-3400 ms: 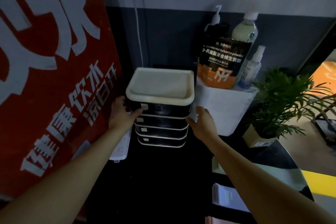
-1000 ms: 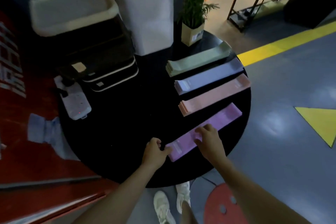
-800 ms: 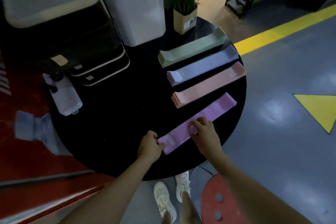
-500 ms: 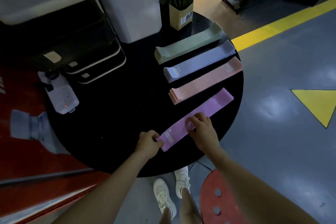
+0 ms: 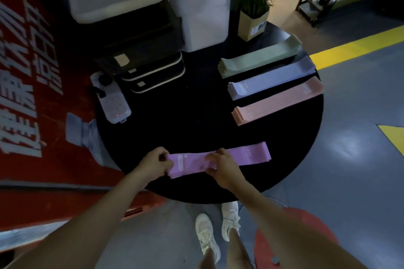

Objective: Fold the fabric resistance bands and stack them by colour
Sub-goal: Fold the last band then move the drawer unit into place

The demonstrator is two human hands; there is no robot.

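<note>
Low in frame, left hand [image 5: 156, 162] pinching purple band [image 5: 240, 156] at its end; right hand [image 5: 220, 166] gripping mid-band, fingertips hidden underneath. Printed label unreadable in dim light.

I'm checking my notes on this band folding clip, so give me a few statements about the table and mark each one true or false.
1. Both hands hold the purple band. True: the left hand grips its near end and the right hand grips its middle.
2. The green stack lies nearest the person. False: it lies farthest, beside the potted plant.
3. The pink stack lies between the blue stack and the purple band. True.
4. The purple band is already folded in half. False: it lies stretched out flat on the black table.
5. The power strip sits among the band stacks. False: it lies at the table's left edge.
</note>
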